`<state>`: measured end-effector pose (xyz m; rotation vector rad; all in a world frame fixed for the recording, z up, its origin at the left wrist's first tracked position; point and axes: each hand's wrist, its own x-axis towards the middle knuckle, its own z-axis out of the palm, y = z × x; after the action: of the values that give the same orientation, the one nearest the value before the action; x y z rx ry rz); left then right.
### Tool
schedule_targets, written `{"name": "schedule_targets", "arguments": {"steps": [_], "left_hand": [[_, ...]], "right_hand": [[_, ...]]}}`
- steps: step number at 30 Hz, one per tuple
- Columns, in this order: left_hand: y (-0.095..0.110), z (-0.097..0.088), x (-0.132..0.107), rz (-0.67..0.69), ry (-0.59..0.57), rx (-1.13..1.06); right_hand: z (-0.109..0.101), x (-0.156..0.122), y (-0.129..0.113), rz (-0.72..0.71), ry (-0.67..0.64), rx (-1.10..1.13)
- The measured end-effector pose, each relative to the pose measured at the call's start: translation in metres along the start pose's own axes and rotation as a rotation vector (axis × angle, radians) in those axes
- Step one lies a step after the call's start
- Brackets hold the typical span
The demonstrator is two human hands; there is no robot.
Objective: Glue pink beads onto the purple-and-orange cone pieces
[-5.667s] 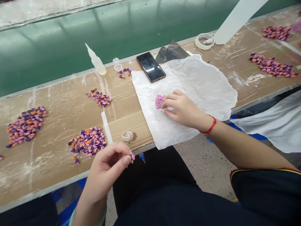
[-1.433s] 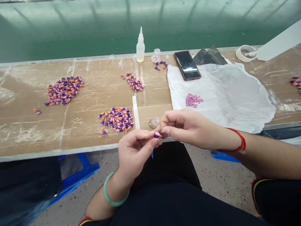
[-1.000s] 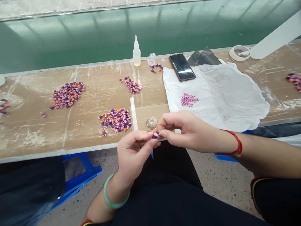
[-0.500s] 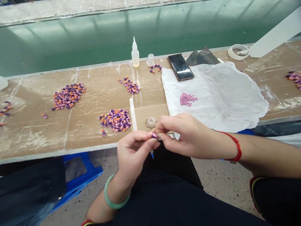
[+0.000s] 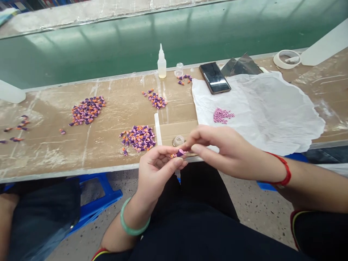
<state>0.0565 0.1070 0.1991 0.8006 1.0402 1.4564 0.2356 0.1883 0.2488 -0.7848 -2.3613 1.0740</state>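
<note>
One long bench (image 5: 122,114), topped with brown cardboard that we see scuffed and smeared whitish, crosses the frame from left to right. Beyond it runs a glossy green strip (image 5: 108,54), with a pale ledge (image 5: 81,16) at the upper left; below are the speckled floor (image 5: 250,203) and, at lower left, a blue stool (image 5: 112,197). Just below the frame's centre, our left hand (image 5: 154,170) pinches a small purple, pink and orange piece (image 5: 179,153) between thumb and fingers, by the bench's near edge. Its long axis slants: the pink end points right and slightly up, the orange end to the lower left. Our right hand (image 5: 231,154) is at that pink end, thumb and forefinger parted; we cannot tell whether a fingertip touches it. Heaps of similar pieces (image 5: 140,138) lie left of centre; pink grains (image 5: 222,115) lie on a white sheet (image 5: 272,108) to the right.
</note>
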Motion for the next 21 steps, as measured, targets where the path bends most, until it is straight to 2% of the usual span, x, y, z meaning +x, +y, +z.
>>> {"name": "schedule_targets", "arguments": {"steps": [3,7,10,12,15,21], "left_hand": [[0.006,-0.021,0.008,0.06,0.04,0.326],[0.018,-0.065,0.026,0.256,0.129,0.896],[0.027,-0.086,0.042,0.286,0.167,1.116],[0.032,-0.088,0.058,0.263,0.211,1.15],[0.034,-0.079,0.092,0.271,0.219,1.159],[0.02,-0.055,0.179,0.253,0.009,1.346]], "right_hand": [[-0.009,-0.006,0.01,0.093,0.091,0.071],[-0.015,-0.017,0.033,0.17,0.119,0.083],[-0.017,-0.022,0.049,0.213,0.148,0.058],[-0.017,-0.024,0.056,0.234,0.167,0.048],[-0.017,-0.025,0.063,0.249,0.192,0.046],[-0.021,-0.028,0.07,0.255,0.234,0.076]]}}
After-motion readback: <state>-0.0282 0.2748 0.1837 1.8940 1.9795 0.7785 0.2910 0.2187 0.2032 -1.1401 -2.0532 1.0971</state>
